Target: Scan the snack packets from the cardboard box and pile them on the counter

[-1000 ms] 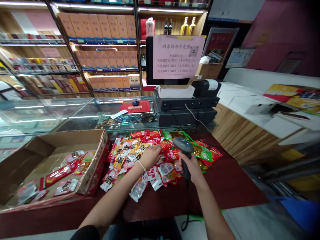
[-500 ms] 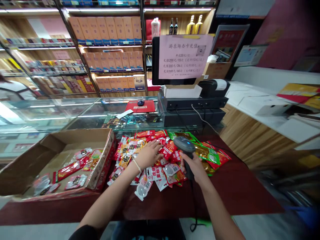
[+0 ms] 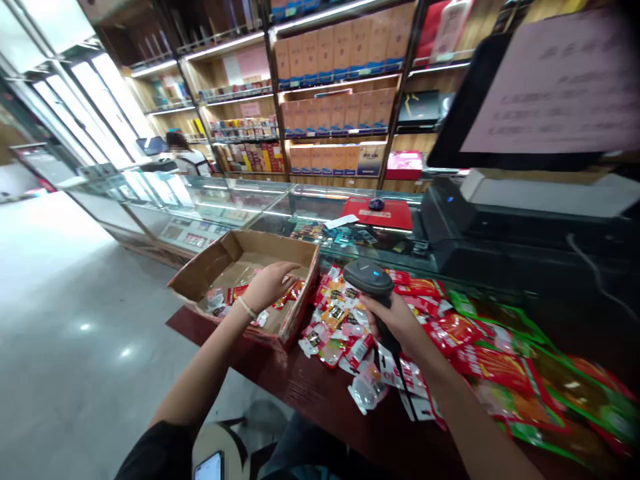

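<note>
My left hand is over the cardboard box, fingers stretched out with nothing visible in them. Several small snack packets lie on the bottom of this box, partly covered by the hand. A dark barcode scanner is gripped by my right hand, its head tilted up and its cable hanging down. Beneath and around the scanner spreads a heap of snack packets, red, orange and white, on the dark red tabletop. Larger green-edged packets lie at the right, partly behind my forearm.
Behind the heap runs a glass display counter with a red mouse pad. A monitor with a pink sheet stands at the right. A person is farther back. Below left, a phone lies on a stool.
The view has swung left. My left hand has gone from the packet heap to over the cardboard box. My right hand still holds the scanner, which is now above the heap's left part.
</note>
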A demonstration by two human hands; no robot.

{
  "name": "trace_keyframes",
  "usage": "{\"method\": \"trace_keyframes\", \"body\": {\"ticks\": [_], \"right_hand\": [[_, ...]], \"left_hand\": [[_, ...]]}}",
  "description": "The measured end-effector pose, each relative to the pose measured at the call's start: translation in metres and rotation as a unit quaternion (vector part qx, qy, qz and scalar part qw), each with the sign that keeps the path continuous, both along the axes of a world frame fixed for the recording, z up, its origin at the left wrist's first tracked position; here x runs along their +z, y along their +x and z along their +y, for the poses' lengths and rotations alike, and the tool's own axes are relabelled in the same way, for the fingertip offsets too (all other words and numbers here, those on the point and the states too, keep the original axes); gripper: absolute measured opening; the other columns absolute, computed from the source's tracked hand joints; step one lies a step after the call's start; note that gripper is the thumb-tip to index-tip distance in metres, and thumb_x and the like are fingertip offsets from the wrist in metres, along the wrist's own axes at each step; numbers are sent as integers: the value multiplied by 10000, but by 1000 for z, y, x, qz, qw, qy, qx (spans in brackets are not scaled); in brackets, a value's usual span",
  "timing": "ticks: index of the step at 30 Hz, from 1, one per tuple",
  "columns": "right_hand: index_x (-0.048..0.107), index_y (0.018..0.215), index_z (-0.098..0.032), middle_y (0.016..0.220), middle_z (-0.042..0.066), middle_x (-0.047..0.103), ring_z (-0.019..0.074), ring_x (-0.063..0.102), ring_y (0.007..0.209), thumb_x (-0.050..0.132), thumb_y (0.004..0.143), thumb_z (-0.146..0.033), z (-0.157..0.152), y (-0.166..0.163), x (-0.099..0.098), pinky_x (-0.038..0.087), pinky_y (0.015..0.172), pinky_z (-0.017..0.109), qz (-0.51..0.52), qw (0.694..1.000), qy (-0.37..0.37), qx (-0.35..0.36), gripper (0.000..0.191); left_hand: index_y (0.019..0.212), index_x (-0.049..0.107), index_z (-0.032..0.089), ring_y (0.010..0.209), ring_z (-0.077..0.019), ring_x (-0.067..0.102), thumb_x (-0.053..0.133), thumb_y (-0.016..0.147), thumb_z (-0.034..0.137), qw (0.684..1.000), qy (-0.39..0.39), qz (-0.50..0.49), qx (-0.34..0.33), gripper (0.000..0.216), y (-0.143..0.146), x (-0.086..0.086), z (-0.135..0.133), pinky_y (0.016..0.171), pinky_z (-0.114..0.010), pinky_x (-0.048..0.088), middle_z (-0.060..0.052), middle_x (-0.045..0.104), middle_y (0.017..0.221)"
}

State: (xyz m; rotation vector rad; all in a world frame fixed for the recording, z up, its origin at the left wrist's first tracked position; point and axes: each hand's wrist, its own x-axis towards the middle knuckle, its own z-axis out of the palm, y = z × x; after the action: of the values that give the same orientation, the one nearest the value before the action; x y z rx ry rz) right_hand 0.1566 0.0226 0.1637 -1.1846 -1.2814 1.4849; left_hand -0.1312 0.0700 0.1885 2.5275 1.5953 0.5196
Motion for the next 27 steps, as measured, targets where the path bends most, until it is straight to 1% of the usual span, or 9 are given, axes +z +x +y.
{"method": "trace_keyframes", "body": {"ticks": [2, 5, 8, 11, 16, 18, 20, 24, 27], "right_hand": [[529, 662, -194, 446, -44, 520, 108, 477, 312, 685, 732, -508, 13, -26, -1, 381, 311, 213, 3, 1000, -8, 19, 357], [503, 626, -201, 412, -43, 507, 104, 465, 294, 677, 725, -525, 30, -60, -5, 366, 295, 205, -2, 998, -25, 51, 382], [489, 642, -207, 414, -48, 511, 100, 465, 290, 690, 712, -517, 44, -87, -8, 367, 290, 200, 6, 996, -36, 79, 376], [492, 676, -206, 427, -56, 513, 101, 468, 291, 706, 701, -496, 56, -104, -12, 374, 289, 199, 8, 994, -39, 97, 362], [493, 695, -203, 449, -62, 516, 101, 474, 297, 703, 710, -471, 73, -118, -20, 370, 286, 199, -5, 993, -31, 114, 341], [501, 725, -203, 444, -73, 502, 102, 471, 294, 702, 709, -467, 78, -120, -22, 368, 285, 200, -3, 993, -30, 115, 332], [510, 754, -202, 449, -77, 503, 102, 475, 298, 701, 711, -466, 80, -121, -24, 370, 290, 199, -6, 993, -37, 115, 329], [504, 763, -205, 463, -76, 515, 93, 475, 307, 689, 725, -478, 83, -121, -29, 368, 296, 192, -15, 992, -51, 112, 332], [494, 744, -210, 464, -71, 520, 93, 475, 309, 688, 728, -480, 84, -121, -33, 367, 298, 194, -9, 992, -58, 112, 333]], "left_hand": [[1191, 613, 198, 1029, -222, 631, 450, 910, 371, 999, -14, -12, 38, 368, -29, -9, 3, 915, -328, 466, -75, 675, 1148], [1142, 643, 205, 960, -211, 650, 460, 898, 386, 996, -42, -17, 71, 355, -63, -22, 9, 868, -305, 475, -66, 700, 1083], [1128, 653, 204, 907, -200, 654, 477, 881, 395, 994, -65, -19, 90, 358, -84, -33, 17, 835, -286, 475, -68, 711, 1031], [1123, 646, 197, 860, -196, 656, 504, 856, 376, 990, -101, -14, 99, 351, -96, -41, 25, 783, -269, 475, -67, 716, 969], [1038, 661, 188, 823, -227, 654, 602, 757, 304, 974, -202, 71, 68, 310, -103, -53, 43, 753, -285, 468, -88, 709, 916], [987, 668, 187, 828, -241, 652, 640, 716, 298, 965, -236, 104, 49, 294, -103, -59, 53, 761, -295, 467, -101, 704, 908], [1000, 652, 180, 862, -253, 651, 658, 702, 324, 956, -265, 121, 41, 331, -100, -68, 65, 772, -301, 466, -115, 698, 944], [1200, 525, 134, 996, -278, 630, 708, 647, 452, 943, -304, 119, 67, 664, -88, -93, 89, 822, -304, 462, -165, 643, 1139], [1251, 451, 80, 1054, -301, 607, 777, 546, 446, 946, -297, 101, 79, 859, -80, -115, 98, 843, -301, 458, -203, 608, 1188]]}}
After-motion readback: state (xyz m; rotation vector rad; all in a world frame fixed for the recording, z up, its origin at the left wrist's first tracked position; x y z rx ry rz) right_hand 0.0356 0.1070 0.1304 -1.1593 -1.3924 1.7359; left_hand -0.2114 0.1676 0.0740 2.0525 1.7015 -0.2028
